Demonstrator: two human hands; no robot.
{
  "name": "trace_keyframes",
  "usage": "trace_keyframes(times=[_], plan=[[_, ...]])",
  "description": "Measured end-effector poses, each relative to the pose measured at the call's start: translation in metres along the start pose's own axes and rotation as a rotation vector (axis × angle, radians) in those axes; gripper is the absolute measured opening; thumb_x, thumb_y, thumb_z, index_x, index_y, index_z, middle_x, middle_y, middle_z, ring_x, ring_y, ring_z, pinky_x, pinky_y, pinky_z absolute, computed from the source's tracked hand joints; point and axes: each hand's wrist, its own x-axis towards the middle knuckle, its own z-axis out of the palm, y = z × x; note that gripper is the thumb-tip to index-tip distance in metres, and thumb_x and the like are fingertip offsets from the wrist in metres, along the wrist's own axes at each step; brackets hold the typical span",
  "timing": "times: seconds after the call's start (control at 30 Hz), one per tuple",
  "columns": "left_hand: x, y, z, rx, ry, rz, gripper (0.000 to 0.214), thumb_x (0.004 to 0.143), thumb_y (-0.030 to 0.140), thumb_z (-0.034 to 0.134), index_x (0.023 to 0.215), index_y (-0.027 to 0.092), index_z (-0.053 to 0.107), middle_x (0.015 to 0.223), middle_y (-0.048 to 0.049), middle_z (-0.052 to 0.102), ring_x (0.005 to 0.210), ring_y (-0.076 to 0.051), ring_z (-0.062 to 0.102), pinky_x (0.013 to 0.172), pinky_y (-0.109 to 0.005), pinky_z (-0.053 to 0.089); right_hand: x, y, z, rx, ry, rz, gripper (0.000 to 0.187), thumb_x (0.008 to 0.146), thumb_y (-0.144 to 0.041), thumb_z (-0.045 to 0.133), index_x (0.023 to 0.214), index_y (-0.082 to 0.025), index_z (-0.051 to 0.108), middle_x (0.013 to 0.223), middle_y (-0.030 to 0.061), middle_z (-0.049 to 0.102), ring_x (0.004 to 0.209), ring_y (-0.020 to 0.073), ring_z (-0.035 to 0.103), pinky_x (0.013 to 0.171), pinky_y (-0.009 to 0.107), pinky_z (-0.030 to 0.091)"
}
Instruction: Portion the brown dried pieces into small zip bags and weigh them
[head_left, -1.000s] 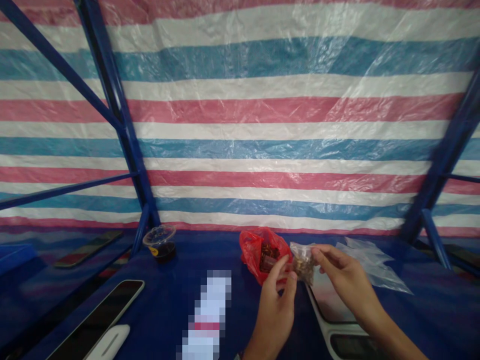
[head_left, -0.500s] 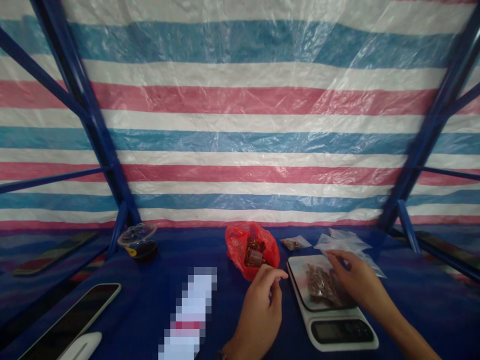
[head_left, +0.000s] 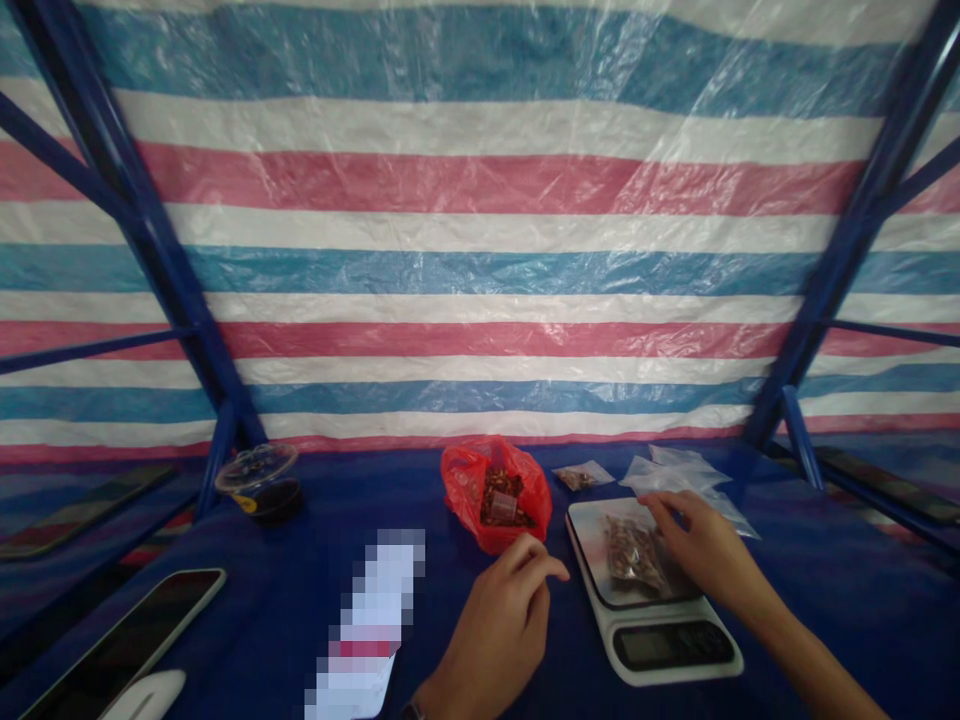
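My right hand (head_left: 701,548) lies on a small clear bag of brown bits (head_left: 630,555) that rests on the plate of a white digital scale (head_left: 660,668); its fingers are stretched over the bag's right side. My left hand (head_left: 499,620) hovers over the blue cloth just left of the scale, with loosely curled fingers that hold nothing. Its fingertips are near a red plastic bag (head_left: 469,480) that stands open with brown pieces inside.
Behind the scale lie another small filled bag (head_left: 581,476) and a pile of empty clear bags (head_left: 686,468). A lidded cup with dark contents (head_left: 259,482) stands at the back left. A phone (head_left: 127,640) lies at the front left. A blue frame post (head_left: 784,430) and a striped tarp close the back.
One second ago both hands held the small bag up in front of the red bag. The right hand has laid it on the scale, and the left hand has let go and drawn back.
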Motion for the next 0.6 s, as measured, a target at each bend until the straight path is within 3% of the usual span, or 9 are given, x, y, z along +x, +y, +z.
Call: trace_keyframes(times=[0.23,0.6], plan=[[0.0005,0.0039,0.0004,0.018,0.005,0.017,0.044,0.098,0.006,0.042,0.111,0.028,0.078,0.106,-0.0041,0.071,0.097,-0.019,0.073,0.089,-0.027,0.054,-0.0011,0.0003,0.0028,-0.050,0.002,-0.008,0.042,0.092,-0.046,0.048,0.096,-0.024,0.083,0.095,0.0120,0.079,0.096,0.0329,0.076,0.095,0.046,0.056],[0.0032,0.0076,0.0071,0.061,-0.007,0.054,0.044,0.096,0.006,0.043,0.111,0.028,0.078,0.106,-0.0059,0.073,0.096,-0.020,0.074,0.087,-0.027,0.054,-0.0023,-0.0038,0.0051,-0.033,-0.004,-0.049,0.037,0.091,-0.050,0.054,0.092,-0.025,0.082,0.088,0.0103,0.077,0.086,0.0298,0.074,0.085,0.042,0.057]])
